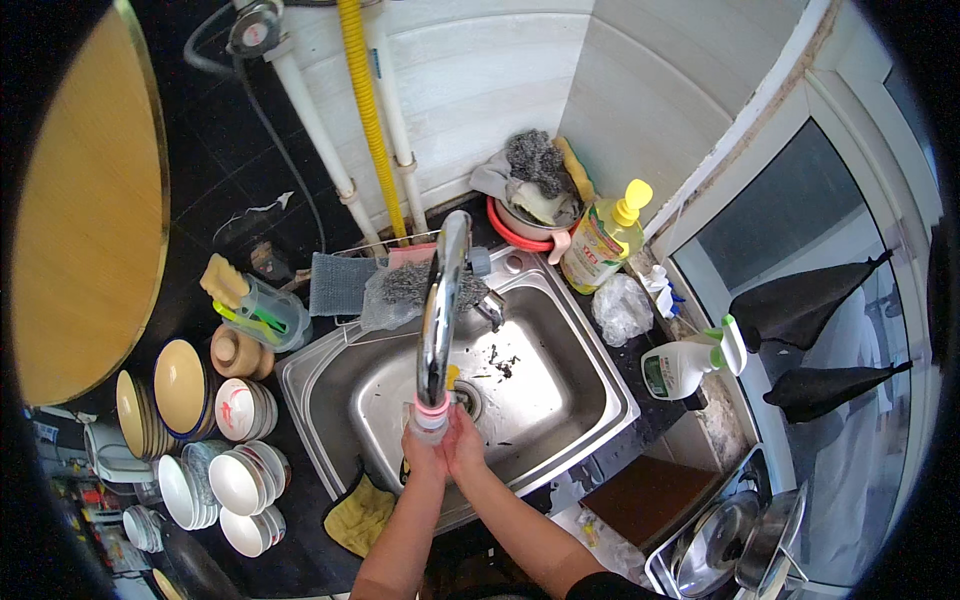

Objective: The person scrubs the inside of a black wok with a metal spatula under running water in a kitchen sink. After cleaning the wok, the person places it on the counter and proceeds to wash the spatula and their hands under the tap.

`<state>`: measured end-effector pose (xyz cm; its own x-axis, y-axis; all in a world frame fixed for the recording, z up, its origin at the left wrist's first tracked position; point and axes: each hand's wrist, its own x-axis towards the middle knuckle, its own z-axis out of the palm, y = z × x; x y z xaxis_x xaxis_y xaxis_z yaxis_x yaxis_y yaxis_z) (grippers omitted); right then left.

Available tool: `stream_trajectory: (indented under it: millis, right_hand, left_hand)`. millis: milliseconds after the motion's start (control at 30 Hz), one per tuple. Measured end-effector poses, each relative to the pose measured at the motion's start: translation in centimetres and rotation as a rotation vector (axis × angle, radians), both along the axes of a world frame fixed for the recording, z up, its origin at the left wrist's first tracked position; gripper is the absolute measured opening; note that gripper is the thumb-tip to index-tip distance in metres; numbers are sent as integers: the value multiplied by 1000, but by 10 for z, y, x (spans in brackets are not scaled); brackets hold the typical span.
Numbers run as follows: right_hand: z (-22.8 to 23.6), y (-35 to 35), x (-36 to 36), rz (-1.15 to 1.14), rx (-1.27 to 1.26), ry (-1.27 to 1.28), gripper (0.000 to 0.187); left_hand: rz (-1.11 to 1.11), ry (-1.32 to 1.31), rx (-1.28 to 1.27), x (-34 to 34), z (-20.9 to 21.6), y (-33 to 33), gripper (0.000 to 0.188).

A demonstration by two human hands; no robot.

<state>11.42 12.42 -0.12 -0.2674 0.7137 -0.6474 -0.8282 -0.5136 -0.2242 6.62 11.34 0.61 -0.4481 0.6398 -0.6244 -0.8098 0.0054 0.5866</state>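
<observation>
Both my hands are held side by side over the near part of the steel sink (560, 470), right below the end of the chrome tap (440, 310). The tap ends in a clear nozzle (431, 424) with a pink ring, which covers part of my left hand (424, 456). What shows of that hand looks open and cupped. Beside it, my right hand (463, 441) has its fingers stretched away from me, palm turned inward. Nothing held can be made out. Past my fingers lie the drain (467, 398), a small yellow piece (453, 373) and dark green scraps (503, 363).
Left of the sink stand stacked bowls (238, 484), plates (181, 389) and a brush cup (275, 318). Scouring pads (340, 283) rest along the back rim. To the right are a soap bottle (603, 240) and spray bottle (680, 366). A yellow cloth (360, 515) lies at front left.
</observation>
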Motion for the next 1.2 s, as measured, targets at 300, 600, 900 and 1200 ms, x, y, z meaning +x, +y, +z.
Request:
stream_trajectory:
  millis: [300, 600, 900, 1200]
  right_hand:
    - [1, 36, 76, -212, -81, -147, 33]
    - [-1, 61, 169, -615, -53, -350, 33]
    - [-23, 0, 60, -212, -292, -15, 27]
    - [25, 6, -1, -11, -129, 12, 39]
  left_hand:
    - [-312, -27, 30, 80, 6, 48, 33]
    - [-644, -144, 41, 182, -20, 86, 31]
    - [-15, -360, -56, 48, -39, 1, 30]
    - [133, -167, 161, -15, -13, -9, 32]
